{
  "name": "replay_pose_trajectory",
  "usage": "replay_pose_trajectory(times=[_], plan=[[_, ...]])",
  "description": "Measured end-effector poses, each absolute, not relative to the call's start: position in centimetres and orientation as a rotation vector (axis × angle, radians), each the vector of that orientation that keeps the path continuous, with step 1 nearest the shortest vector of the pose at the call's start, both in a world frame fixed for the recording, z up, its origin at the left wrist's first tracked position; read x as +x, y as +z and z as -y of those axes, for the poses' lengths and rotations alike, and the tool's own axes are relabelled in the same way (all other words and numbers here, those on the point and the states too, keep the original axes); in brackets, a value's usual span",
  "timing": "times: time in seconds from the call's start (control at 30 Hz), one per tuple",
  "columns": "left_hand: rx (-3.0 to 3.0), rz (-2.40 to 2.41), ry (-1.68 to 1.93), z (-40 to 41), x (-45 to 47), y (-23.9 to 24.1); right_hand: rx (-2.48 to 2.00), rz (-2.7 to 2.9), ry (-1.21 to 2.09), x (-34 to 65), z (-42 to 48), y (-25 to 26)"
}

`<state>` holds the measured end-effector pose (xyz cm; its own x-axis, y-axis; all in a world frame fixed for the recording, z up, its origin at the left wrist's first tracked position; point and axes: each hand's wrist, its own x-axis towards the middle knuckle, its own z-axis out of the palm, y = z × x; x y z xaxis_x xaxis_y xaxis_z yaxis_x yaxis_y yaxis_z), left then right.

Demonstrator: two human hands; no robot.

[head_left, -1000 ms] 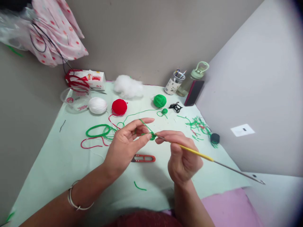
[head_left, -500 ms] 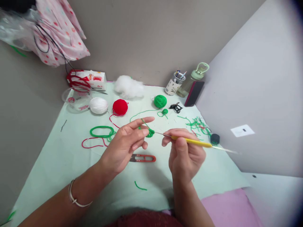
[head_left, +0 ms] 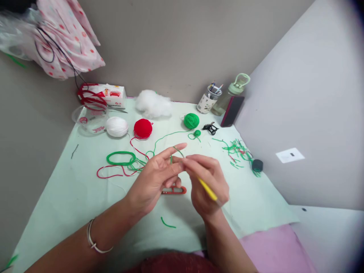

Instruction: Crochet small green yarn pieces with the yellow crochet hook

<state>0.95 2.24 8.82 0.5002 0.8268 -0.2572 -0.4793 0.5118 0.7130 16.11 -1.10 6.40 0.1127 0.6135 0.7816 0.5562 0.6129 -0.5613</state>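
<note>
My left hand is raised over the pale green cloth, its index finger stretched out with a green yarn strand running over it; the other fingers curl around a small green crochet piece that is mostly hidden. My right hand is closed on a yellow-handled crochet hook, its fingertips pressed against my left fingers. The hook's tip is hidden between the hands. The strand leads back to a green yarn ball.
Red thread snips lie just under my hands. A red yarn ball, white yarn ball, stuffing, plastic cup, pen jar, bottle, phone and yarn scraps sit farther back.
My right hand has moved left and turned, bringing the hook in against my left fingers. The long metal shaft that stuck out to the right is no longer seen.
</note>
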Motion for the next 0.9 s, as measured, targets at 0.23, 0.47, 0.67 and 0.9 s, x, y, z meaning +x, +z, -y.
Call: replay_pose_trajectory(times=[0.23,0.47,0.67,0.9], plan=[[0.562,-0.55,0.748,-2.7,0.5,8.4,-0.987,1.399,0.383,16.7,0.8,7.0],[0.565,-0.528,0.805,-3.6,0.0,8.9,-0.862,1.131,0.668,17.4,0.1,7.3],[0.643,-0.545,0.866,-3.5,0.0,8.6,-0.837,1.023,0.793,17.6,-0.3,7.7],[0.751,-0.588,0.906,-2.8,0.5,8.9,-0.817,1.082,0.776,16.9,-0.2,7.5]])
